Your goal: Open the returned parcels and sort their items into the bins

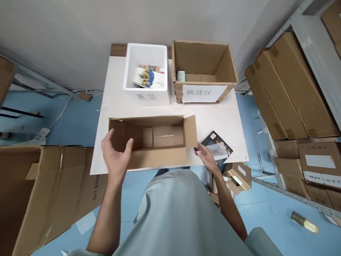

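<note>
An open cardboard box (160,158), its inside bare, lies along the front of the white table (213,121). My left hand (116,153) is at the box's left end, thumb and fingers spread, holding nothing. At the right end, beside a raised flap (190,131), is my right hand (206,156), its fingers over the left edge of a dark printed book or packet (221,144). Whether those fingers grip it is hard to make out. A translucent sheet (216,151) lies on top of the dark item.
Behind stand a white foam box (154,96) with printed packets and a larger carton (231,76) with a small bottle (181,75). A big open carton (61,185) is at the left; shelves of cartons (290,85) flank the right.
</note>
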A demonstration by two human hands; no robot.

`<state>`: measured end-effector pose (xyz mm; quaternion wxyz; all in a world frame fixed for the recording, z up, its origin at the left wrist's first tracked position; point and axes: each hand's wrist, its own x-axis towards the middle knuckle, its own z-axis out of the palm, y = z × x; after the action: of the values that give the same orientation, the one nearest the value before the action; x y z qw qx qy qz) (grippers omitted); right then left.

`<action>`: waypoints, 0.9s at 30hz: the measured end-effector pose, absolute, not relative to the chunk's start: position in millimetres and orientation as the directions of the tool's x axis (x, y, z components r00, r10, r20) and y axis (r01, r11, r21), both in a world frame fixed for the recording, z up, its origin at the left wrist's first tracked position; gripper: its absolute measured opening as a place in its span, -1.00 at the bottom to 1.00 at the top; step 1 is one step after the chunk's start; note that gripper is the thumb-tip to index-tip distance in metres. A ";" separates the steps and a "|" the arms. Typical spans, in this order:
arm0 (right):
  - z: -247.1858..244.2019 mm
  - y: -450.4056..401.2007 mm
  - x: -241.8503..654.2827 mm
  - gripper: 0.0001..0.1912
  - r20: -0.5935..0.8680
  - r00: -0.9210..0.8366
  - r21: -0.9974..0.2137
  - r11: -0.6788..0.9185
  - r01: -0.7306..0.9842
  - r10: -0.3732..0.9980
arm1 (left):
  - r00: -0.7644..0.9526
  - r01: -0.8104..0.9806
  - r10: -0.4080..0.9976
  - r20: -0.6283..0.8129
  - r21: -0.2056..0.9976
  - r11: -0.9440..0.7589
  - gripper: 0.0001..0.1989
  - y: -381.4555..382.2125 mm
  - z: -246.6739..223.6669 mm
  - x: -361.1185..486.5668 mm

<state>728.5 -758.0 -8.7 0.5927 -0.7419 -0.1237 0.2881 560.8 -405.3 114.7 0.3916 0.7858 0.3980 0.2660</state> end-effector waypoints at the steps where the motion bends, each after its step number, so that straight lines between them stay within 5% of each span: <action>1: -2.4 -741.6 722.5 -0.13 -0.299 0.781 -0.948 -0.264 -0.177 0.549 | 0.461 0.450 0.880 0.115 0.824 -0.343 -0.08 -385.4 103.1 548.6; 5: 9.6 -688.4 704.4 -0.02 -0.412 0.826 -0.894 -0.347 -0.283 0.386 | 0.263 0.415 0.963 -0.064 0.908 -0.053 0.13 -336.9 54.4 517.1; 12: 11.1 -645.3 703.1 0.14 -0.354 0.925 -0.837 -0.487 -0.249 0.137 | 0.358 0.355 0.902 -0.242 0.929 0.108 -0.19 -284.8 42.1 489.9; 20: 33.9 -584.4 744.6 0.02 -0.159 0.968 -0.878 -0.475 -0.050 0.193 | 0.546 0.171 0.838 -0.020 0.981 -0.088 -0.39 -216.4 76.4 525.9; 27: 28.5 -517.6 759.1 -0.08 -0.161 0.960 -0.944 -0.319 -0.082 0.231 | 0.532 0.112 0.802 0.271 0.916 -0.384 -0.44 -183.6 121.8 558.3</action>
<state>759.1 -517.6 28.5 0.5816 -0.8009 -0.0467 0.1344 558.3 -183.6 121.8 0.4618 0.7433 0.3076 0.3736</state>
